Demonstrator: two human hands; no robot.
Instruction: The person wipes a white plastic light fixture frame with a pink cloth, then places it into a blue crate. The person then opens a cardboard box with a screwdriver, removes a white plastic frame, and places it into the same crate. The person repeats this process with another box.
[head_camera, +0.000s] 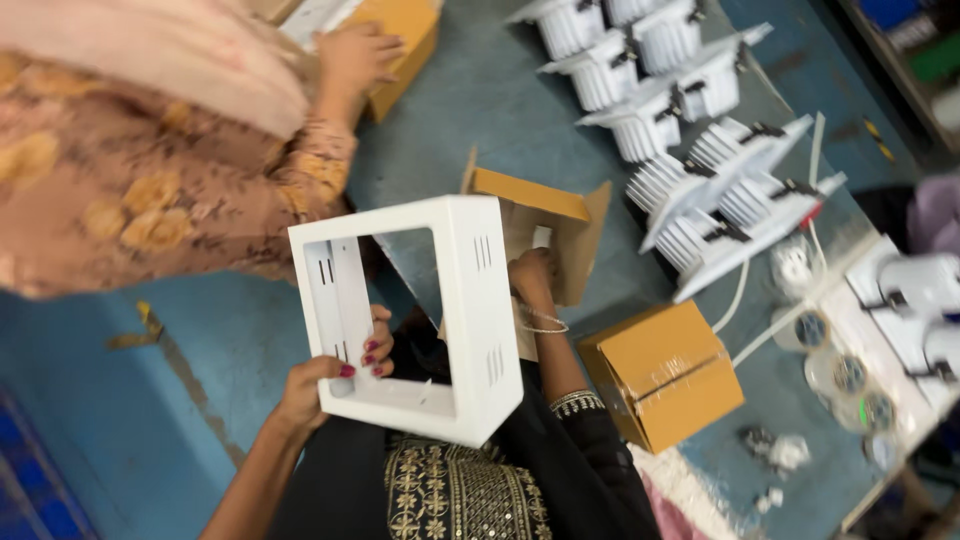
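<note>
We are holding up a white square frame (470, 300), an open-centred metal housing with short vent slots cut into its side walls, and it is sitting tilted above our lap so we are looking straight through its middle. Just behind it we are reaching into an open brown cardboard box (555, 225), which is lying on the blue-grey table with its flaps standing up and spreading outward.

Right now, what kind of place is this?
Probably a small workshop where light fittings get put together and packed: rows of white finned lamp housings on the blue table, cardboard boxes, and a white square frame held in the left hand.
</note>
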